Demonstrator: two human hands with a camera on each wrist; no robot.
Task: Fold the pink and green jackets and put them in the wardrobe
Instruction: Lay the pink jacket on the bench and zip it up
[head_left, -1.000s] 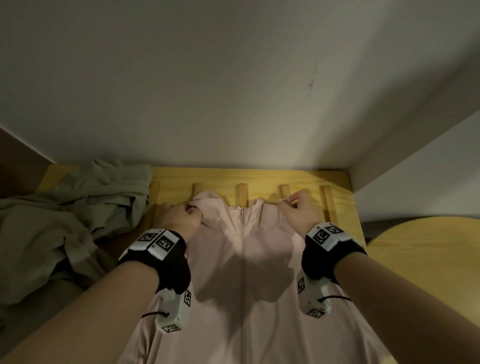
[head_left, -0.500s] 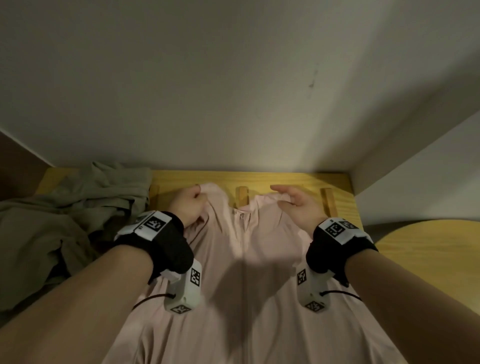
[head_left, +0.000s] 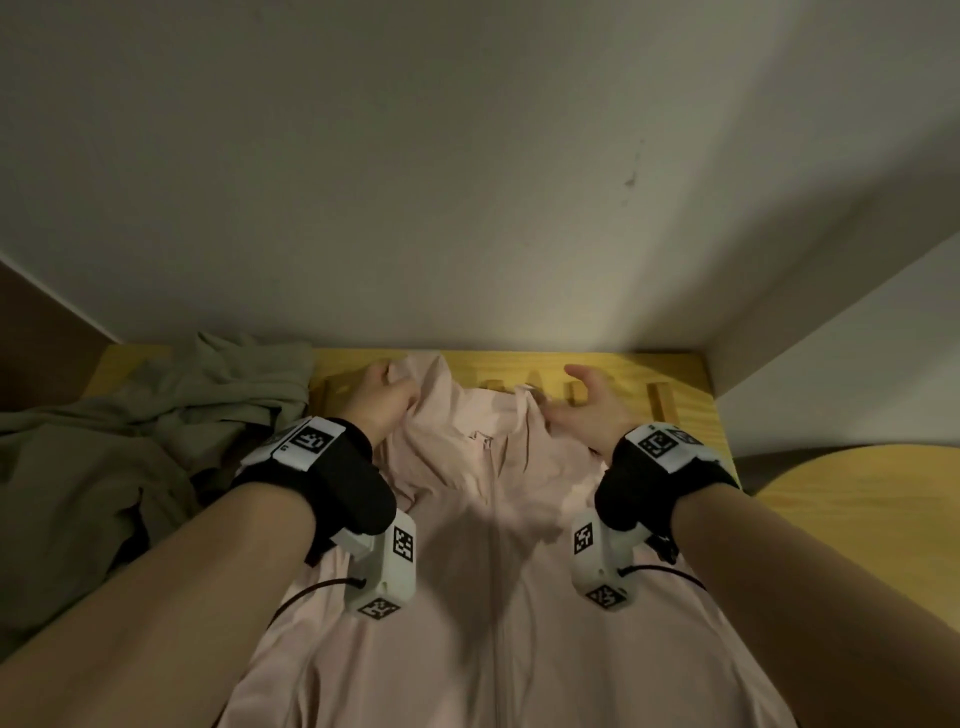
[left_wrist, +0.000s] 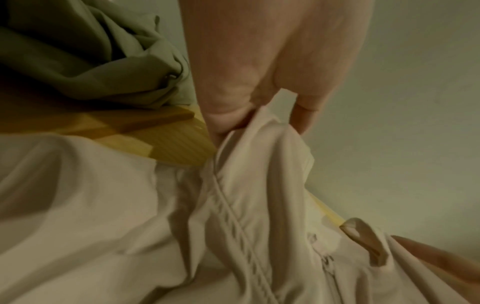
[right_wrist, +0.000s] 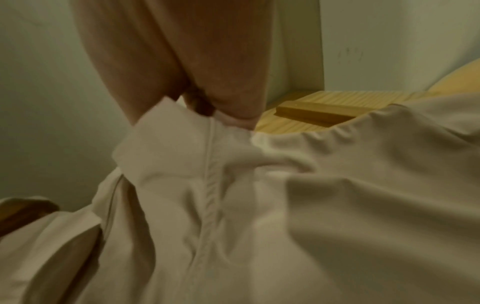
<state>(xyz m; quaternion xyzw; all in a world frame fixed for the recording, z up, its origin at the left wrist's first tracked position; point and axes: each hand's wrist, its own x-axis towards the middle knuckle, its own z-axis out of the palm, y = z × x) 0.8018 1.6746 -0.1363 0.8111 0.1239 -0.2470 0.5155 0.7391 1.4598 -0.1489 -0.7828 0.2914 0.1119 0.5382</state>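
Observation:
The pink jacket (head_left: 493, 597) lies front up, zipper closed, on the wooden slatted surface (head_left: 685, 410), its collar toward the wall. My left hand (head_left: 397, 389) pinches the left side of the collar, thumb and finger closed on the raised fabric edge (left_wrist: 259, 123). On the other side of the collar, my right hand (head_left: 558, 400) holds the fabric; in the right wrist view the cloth rises into the fingers (right_wrist: 233, 111). The green jacket (head_left: 130, 447) is a crumpled heap to the left, also seen behind my left hand (left_wrist: 78, 51).
A pale wall (head_left: 467, 182) stands right behind the wooden surface, with a corner jutting out at the right (head_left: 831, 312). A rounded yellow tabletop (head_left: 857, 519) lies at the right. Raised slats (right_wrist: 311, 115) show beside the jacket.
Both hands have moved toward the wall with the collar, lifting it off the slats. The jacket has slid further up the wooden surface and now covers most slats.

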